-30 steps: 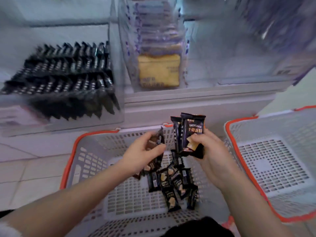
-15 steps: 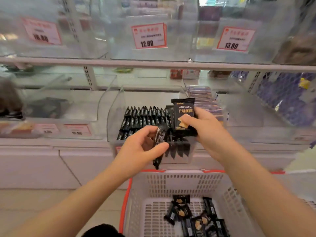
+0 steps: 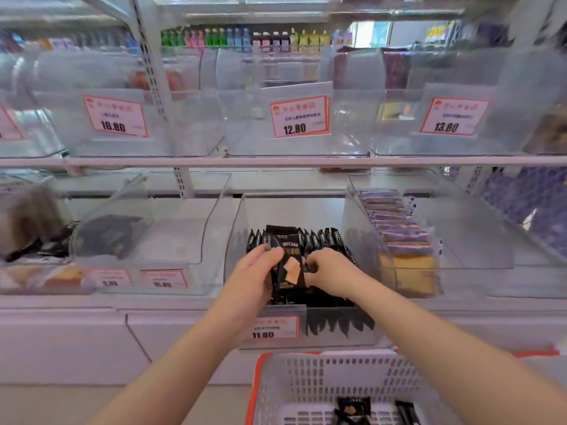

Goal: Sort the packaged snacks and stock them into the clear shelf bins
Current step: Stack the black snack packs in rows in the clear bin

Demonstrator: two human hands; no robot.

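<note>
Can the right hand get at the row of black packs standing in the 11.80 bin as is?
Probably yes: the right hand is already inside the open-topped bin, against the standing black packs; nothing covers them.

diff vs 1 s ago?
Both hands rose from the basket to the clear bin of black packets. Left hand now holds the black packet upright; right hand reaches behind it. Loose packets stay in the basket.

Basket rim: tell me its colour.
Orange-red, on a white slotted basket; seen in the head view, the only one.
</note>
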